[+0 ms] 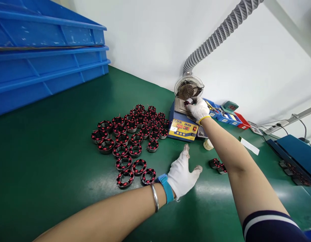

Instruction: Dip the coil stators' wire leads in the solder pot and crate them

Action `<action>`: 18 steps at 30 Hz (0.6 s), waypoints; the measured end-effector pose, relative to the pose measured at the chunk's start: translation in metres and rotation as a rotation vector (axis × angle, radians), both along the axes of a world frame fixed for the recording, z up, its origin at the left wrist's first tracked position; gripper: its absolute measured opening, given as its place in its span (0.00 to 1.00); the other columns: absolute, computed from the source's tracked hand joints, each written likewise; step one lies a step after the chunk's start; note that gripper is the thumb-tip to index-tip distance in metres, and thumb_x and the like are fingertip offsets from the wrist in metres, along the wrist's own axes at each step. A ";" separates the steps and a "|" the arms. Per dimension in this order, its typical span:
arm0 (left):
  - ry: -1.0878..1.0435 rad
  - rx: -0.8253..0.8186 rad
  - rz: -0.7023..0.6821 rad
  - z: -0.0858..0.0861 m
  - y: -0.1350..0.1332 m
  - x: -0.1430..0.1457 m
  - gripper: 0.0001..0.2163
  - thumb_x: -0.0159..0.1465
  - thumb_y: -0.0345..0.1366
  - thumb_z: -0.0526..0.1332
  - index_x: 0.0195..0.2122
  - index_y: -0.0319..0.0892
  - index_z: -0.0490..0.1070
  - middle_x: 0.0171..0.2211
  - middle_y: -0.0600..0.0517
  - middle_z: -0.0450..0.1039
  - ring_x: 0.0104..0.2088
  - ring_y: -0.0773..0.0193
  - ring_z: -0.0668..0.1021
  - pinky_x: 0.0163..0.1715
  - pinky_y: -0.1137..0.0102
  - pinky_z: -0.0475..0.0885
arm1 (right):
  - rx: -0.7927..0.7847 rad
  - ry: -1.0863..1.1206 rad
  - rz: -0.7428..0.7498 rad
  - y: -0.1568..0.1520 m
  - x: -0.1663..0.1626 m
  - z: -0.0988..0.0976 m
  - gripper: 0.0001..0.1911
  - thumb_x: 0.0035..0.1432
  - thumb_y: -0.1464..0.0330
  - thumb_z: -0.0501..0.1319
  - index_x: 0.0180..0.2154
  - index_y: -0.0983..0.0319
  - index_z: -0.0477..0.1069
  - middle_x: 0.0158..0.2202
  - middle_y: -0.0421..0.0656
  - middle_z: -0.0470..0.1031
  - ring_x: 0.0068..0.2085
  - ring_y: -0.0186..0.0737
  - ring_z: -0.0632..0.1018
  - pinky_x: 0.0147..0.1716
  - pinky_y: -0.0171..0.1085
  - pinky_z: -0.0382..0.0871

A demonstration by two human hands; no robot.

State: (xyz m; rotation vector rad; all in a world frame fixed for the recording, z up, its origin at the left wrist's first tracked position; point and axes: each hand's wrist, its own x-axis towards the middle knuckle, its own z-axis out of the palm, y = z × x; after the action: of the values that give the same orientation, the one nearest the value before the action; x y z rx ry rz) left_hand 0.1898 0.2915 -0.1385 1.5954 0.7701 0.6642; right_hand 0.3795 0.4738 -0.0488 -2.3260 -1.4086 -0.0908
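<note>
Standing on the green desk (69, 151), left: stacked blue crates (49, 67). Centre: one crowded group of red-and-black wound rings (131, 127), lying flat, most touching or close together. Behind, at right: one blue-and-yellow machine (182, 130), with a round grilled fan (188, 90) and grey ribbed duct (218, 37) behind its top. Farther right: blue bins (227, 118), one red bin (242, 121), a white strip (249, 147), a pair of rings (216, 163) and a blue box (296, 151). A pale round container (208, 145) sits just beside the right forearm, which crosses the foreground.

Right hand (199, 109), white-gloved: fingers closed about one wound ring (188, 102), tilted, at the machine's top plate. Left hand (182, 173), white-gloved: thumb and forefinger spread wide, nothing held, near the group's right side.

Partly covered: the held ring, by the right-hand fingers; whether it touches the plate cannot be told. Left hand's remaining fingers: largely hidden. Cut off: crates at left, duct at top, box at right.
</note>
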 end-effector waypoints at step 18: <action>0.062 0.192 -0.048 0.000 0.000 -0.003 0.39 0.60 0.43 0.59 0.68 0.35 0.44 0.66 0.40 0.52 0.57 0.54 0.70 0.58 0.62 0.65 | 0.161 0.129 0.053 -0.011 -0.005 0.015 0.23 0.47 0.62 0.65 0.46 0.63 0.73 0.40 0.44 0.78 0.42 0.43 0.77 0.47 0.41 0.70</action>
State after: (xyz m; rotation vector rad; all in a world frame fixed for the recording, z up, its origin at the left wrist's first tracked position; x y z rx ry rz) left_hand 0.1867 0.2910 -0.1385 1.8109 0.7286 0.6722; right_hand 0.3750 0.4623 -0.0339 -2.1231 -1.3472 -0.0358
